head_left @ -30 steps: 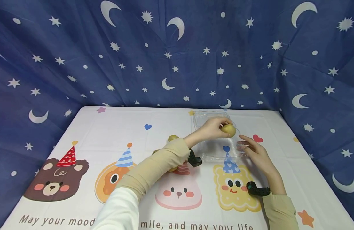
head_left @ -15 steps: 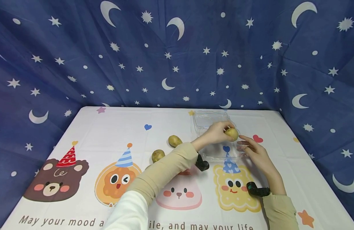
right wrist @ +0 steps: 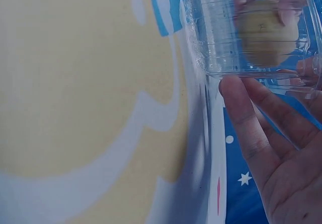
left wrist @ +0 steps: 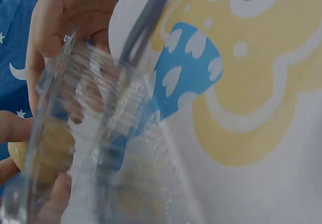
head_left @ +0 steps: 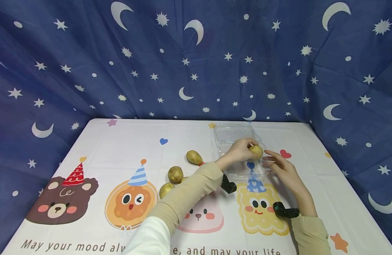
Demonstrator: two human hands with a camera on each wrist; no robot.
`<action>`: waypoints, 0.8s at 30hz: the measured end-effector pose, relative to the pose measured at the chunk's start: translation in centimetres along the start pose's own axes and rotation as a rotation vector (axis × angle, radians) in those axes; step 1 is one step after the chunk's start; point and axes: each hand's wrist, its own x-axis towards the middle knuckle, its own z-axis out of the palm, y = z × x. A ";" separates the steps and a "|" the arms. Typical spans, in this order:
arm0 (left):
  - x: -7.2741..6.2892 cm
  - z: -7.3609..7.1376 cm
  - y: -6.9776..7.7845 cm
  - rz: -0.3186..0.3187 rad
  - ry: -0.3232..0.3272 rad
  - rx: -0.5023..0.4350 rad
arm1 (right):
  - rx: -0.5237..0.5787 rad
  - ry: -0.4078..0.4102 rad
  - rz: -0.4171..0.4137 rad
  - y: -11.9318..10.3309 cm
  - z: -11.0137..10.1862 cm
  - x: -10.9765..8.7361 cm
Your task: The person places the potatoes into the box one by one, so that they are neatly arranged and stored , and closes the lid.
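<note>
Head: right of centre, the left hand (head_left: 241, 151) pinches a potato (head_left: 256, 151) at the clear container (head_left: 235, 134); other potatoes (head_left: 175, 174) lie outside, near centre. Left wrist: that potato shows lower left. Right wrist: lower right, the right hand (right wrist: 289, 171) touches the container, fingers extended.

I see a broad way over the tablecloth (head_left: 129, 141), left of the frame's centre. At the centre, potatoes (head_left: 175, 175) make low obstacles, and the left forearm (head_left: 191, 190) bars the way from the bottom. Right of centre, the left hand (head_left: 240, 150) with a potato (head_left: 257, 151) blocks the container (head_left: 234, 133) from above, the right hand (head_left: 285, 173) obstructs its right side, and only a narrow gap lies between.
</note>
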 end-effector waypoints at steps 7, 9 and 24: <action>-0.3 1.1 -0.2 -0.092 0.062 -0.087 | 0.000 0.004 -0.012 -0.1 0.0 0.0; -0.4 1.4 -0.4 -0.116 0.080 -0.108 | 0.004 0.004 -0.017 -0.2 0.0 0.0; -0.7 2.4 -1.0 -0.383 0.135 -0.512 | 0.002 -0.003 -0.026 -0.2 0.0 0.1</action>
